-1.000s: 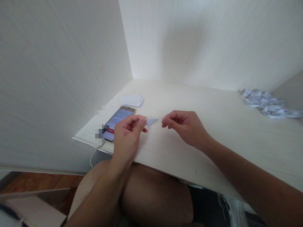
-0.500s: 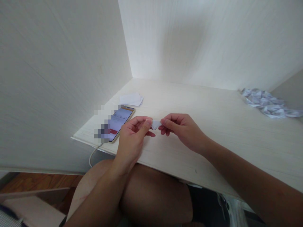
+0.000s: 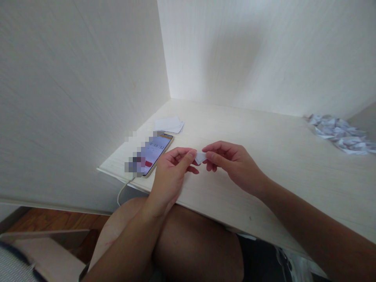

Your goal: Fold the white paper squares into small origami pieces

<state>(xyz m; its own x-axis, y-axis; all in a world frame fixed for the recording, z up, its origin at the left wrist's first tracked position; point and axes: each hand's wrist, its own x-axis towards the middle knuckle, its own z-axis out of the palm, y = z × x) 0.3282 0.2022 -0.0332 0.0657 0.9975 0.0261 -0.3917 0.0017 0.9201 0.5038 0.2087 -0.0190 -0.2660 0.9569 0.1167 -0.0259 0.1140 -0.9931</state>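
Note:
A small folded piece of white paper (image 3: 200,157) is held just above the desk, between my two hands. My left hand (image 3: 176,166) pinches its left end between thumb and fingers. At the right end, the thumb and index finger of my right hand (image 3: 232,162) close on the paper, the other fingers curled below. Part of the paper is covered by the fingertips, so its full shape is hidden.
A phone (image 3: 157,150) showing a running timer lies left of my hands, with a white cable (image 3: 121,192) hanging over the desk edge. Behind it are several white paper slips (image 3: 169,124). A heap of folded paper (image 3: 342,135) lies at the far right, near the walls.
The view has shifted slightly, so everything sits a little further right. Both hands keep hold of the paper, with only small finger movement. The phone's timer has advanced by a second.

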